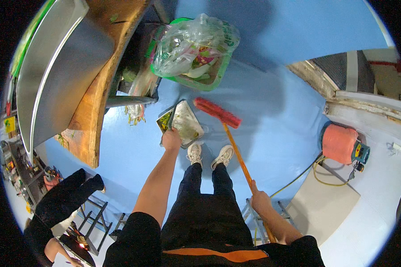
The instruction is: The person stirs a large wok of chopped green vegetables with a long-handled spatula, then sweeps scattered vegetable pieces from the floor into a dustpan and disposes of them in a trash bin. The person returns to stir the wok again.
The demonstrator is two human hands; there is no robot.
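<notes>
My left hand (171, 139) grips the dark handle of a dustpan (186, 121), which is held low in front of my shoes. Green and yellow scraps (164, 120) lie in the dustpan's left part. In my right hand (260, 201) is the wooden stick of a broom (238, 153). The broom's red bristle head (218, 112) is a little to the right of the dustpan and apart from it. Beyond them stands a green plastic bin (207, 84), lined with a clear plastic bag (190, 46) and holding vegetable scraps.
A wooden table (93, 140) bearing a metal sheet-like object (73, 63) rises at the left. Bagged vegetables (138, 90) hang beneath it. At the right lies an orange gas cylinder (340, 143) with a hose. Another person (60, 200) bends near a small flame at the lower left.
</notes>
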